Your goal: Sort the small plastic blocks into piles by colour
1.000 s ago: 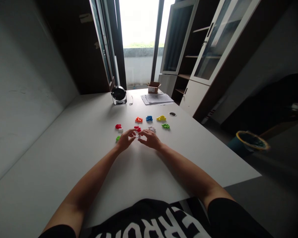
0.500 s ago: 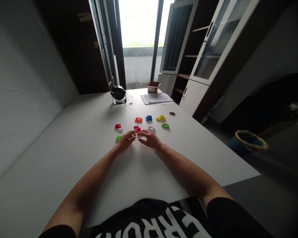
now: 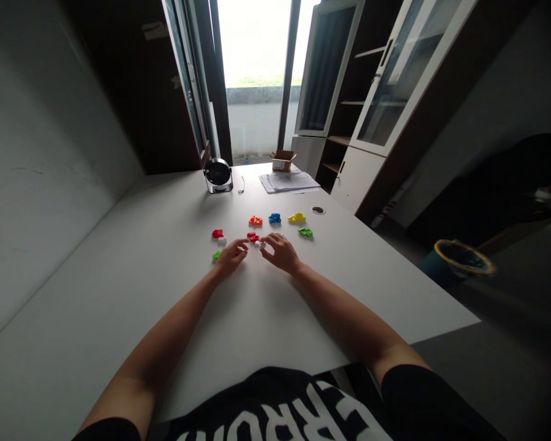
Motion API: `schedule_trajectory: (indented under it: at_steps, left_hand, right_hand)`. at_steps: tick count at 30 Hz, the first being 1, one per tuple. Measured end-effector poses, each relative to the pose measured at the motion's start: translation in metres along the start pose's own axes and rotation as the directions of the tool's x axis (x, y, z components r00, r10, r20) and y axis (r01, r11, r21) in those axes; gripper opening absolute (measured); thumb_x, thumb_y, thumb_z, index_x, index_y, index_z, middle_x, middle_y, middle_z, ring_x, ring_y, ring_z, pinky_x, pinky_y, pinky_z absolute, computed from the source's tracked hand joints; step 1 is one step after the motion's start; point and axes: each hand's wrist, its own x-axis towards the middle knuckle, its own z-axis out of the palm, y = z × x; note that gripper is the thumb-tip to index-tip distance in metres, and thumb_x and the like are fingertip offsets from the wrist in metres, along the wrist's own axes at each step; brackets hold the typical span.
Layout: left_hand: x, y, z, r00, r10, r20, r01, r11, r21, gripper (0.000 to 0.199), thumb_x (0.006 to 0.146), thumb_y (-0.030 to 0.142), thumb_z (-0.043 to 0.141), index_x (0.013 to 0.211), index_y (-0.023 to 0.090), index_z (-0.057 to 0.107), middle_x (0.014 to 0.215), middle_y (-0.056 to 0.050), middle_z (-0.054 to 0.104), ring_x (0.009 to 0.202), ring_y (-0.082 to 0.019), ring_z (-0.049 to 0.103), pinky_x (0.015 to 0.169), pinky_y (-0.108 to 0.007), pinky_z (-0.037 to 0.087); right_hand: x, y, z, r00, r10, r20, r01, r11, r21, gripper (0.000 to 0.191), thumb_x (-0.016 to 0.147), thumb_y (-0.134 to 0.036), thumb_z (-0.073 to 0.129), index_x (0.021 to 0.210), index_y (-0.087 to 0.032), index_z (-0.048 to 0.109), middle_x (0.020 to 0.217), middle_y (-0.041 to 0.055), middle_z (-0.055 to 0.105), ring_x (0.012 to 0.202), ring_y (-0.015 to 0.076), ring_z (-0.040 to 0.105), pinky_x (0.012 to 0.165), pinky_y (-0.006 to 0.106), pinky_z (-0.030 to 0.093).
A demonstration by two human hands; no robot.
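Observation:
My right hand [image 3: 281, 253] pinches a small white plastic piece [image 3: 259, 244] between thumb and fingers, just above the table. To its left, my left hand [image 3: 232, 257] is empty, with its thumb and fingers apart. A red plastic piece [image 3: 253, 236] lies right behind the held one. Beside my left hand are a green piece [image 3: 217, 255], a white block [image 3: 222, 241] and another red piece [image 3: 217, 233]. Farther back sit an orange piece [image 3: 256, 221], a blue piece [image 3: 274, 218], a yellow piece [image 3: 297, 217] and a second green piece [image 3: 305, 233]. My right hand mostly hides another white piece.
On the white table [image 3: 165, 233] stand a small black fan-like device [image 3: 218, 174], papers [image 3: 289, 181] and an open cardboard box [image 3: 283, 160] at the far end. A round cable hole [image 3: 318, 210] is at the right. A bin [image 3: 459, 260] stands on the floor.
My hands have moved apart. The left let go of the white piece and shifted slightly left; the right keeps the piece and has moved a little forward, covering the white piece behind it.

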Motion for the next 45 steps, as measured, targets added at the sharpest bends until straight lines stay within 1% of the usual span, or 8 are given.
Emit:
schedule_trajectory:
  at_steps: [3, 7, 16, 21, 30, 37, 41, 45]
  left_hand:
    - [0.0, -0.003, 0.0, 1.0, -0.017, 0.021, 0.016, 1.0, 0.023, 0.04, 0.089, 0.021, 0.057, 0.129, 0.025, 0.061, 0.101, -0.003, 0.069, 0.078, -0.013, 0.064, 0.07, -0.024, 0.051]
    - [-0.001, -0.006, 0.001, 0.999, -0.019, 0.05, 0.014, 0.995, 0.095, 0.038, 0.089, 0.022, 0.057, 0.126, 0.027, 0.063, 0.1, -0.001, 0.07, 0.078, -0.013, 0.064, 0.07, -0.023, 0.05]
    - [-0.001, -0.003, -0.001, 0.996, -0.002, 0.09, -0.01, 0.991, 0.133, 0.034, 0.09, 0.025, 0.055, 0.123, 0.026, 0.064, 0.096, -0.001, 0.071, 0.081, -0.014, 0.065, 0.075, -0.025, 0.051]
    - [-0.001, -0.003, -0.002, 0.996, 0.002, 0.095, -0.014, 0.992, 0.126, 0.033, 0.09, 0.025, 0.055, 0.121, 0.025, 0.065, 0.095, -0.001, 0.071, 0.082, -0.015, 0.065, 0.077, -0.025, 0.051]
    - [-0.002, -0.002, 0.0, 0.996, 0.007, 0.092, -0.019, 0.991, 0.129, 0.03, 0.09, 0.026, 0.057, 0.118, 0.025, 0.068, 0.095, -0.002, 0.071, 0.083, -0.015, 0.066, 0.079, -0.026, 0.052]
    - [-0.003, 0.0, -0.001, 0.995, 0.002, 0.099, -0.016, 0.99, 0.141, 0.031, 0.089, 0.026, 0.057, 0.117, 0.024, 0.069, 0.096, -0.003, 0.072, 0.085, -0.017, 0.067, 0.081, -0.027, 0.052]
    - [-0.004, 0.003, -0.002, 0.995, -0.003, 0.098, -0.013, 0.987, 0.16, 0.03, 0.09, 0.026, 0.057, 0.116, 0.024, 0.07, 0.097, -0.003, 0.072, 0.087, -0.018, 0.067, 0.083, -0.029, 0.053]
    - [-0.004, 0.002, -0.001, 0.995, 0.011, 0.095, -0.026, 0.986, 0.164, 0.029, 0.09, 0.026, 0.057, 0.115, 0.024, 0.071, 0.097, -0.004, 0.072, 0.086, -0.017, 0.067, 0.081, -0.029, 0.053]
  right_hand:
    - [0.001, 0.01, -0.003, 0.988, 0.128, -0.084, -0.135, 0.988, -0.082, 0.025, 0.094, -0.025, 0.057, 0.118, -0.022, 0.064, 0.111, 0.0103, 0.066, 0.104, 0.0277, 0.06, 0.089, 0.041, 0.051]
    - [0.002, 0.021, -0.005, 0.956, 0.266, -0.121, -0.285, 0.942, -0.177, 0.029, 0.091, -0.022, 0.056, 0.119, -0.019, 0.063, 0.112, 0.012, 0.066, 0.103, 0.0287, 0.059, 0.09, 0.04, 0.049]
    - [-0.002, 0.032, -0.016, 0.929, 0.349, -0.123, -0.37, 0.884, -0.286, 0.024, 0.09, -0.024, 0.058, 0.112, -0.017, 0.064, 0.105, 0.0122, 0.068, 0.096, 0.0281, 0.059, 0.087, 0.038, 0.046]
    - [-0.002, 0.035, -0.019, 0.934, 0.341, -0.107, -0.357, 0.887, -0.294, 0.023, 0.09, -0.022, 0.057, 0.111, -0.017, 0.063, 0.106, 0.0126, 0.068, 0.097, 0.0277, 0.06, 0.086, 0.037, 0.044]
    - [0.0, 0.017, -0.008, 0.964, 0.264, 0.019, -0.237, 0.895, -0.377, 0.02, 0.092, -0.027, 0.057, 0.108, -0.018, 0.065, 0.107, 0.012, 0.068, 0.1, 0.0283, 0.055, 0.091, 0.039, 0.04]
    - [-0.001, 0.02, -0.008, 0.96, 0.279, -0.008, -0.268, 0.912, -0.311, 0.029, 0.091, -0.026, 0.057, 0.119, -0.018, 0.062, 0.114, 0.0124, 0.066, 0.104, 0.0292, 0.055, 0.091, 0.039, 0.044]
    - [-0.001, 0.022, -0.007, 0.951, 0.31, -0.014, -0.301, 0.911, -0.283, 0.023, 0.092, -0.026, 0.057, 0.113, -0.02, 0.065, 0.112, 0.0124, 0.066, 0.103, 0.0302, 0.055, 0.091, 0.041, 0.044]
    - [-0.002, 0.022, -0.007, 0.954, 0.298, 0.021, -0.276, 0.907, -0.317, 0.02, 0.092, -0.028, 0.058, 0.109, -0.02, 0.066, 0.109, 0.012, 0.067, 0.102, 0.0303, 0.055, 0.092, 0.042, 0.043]
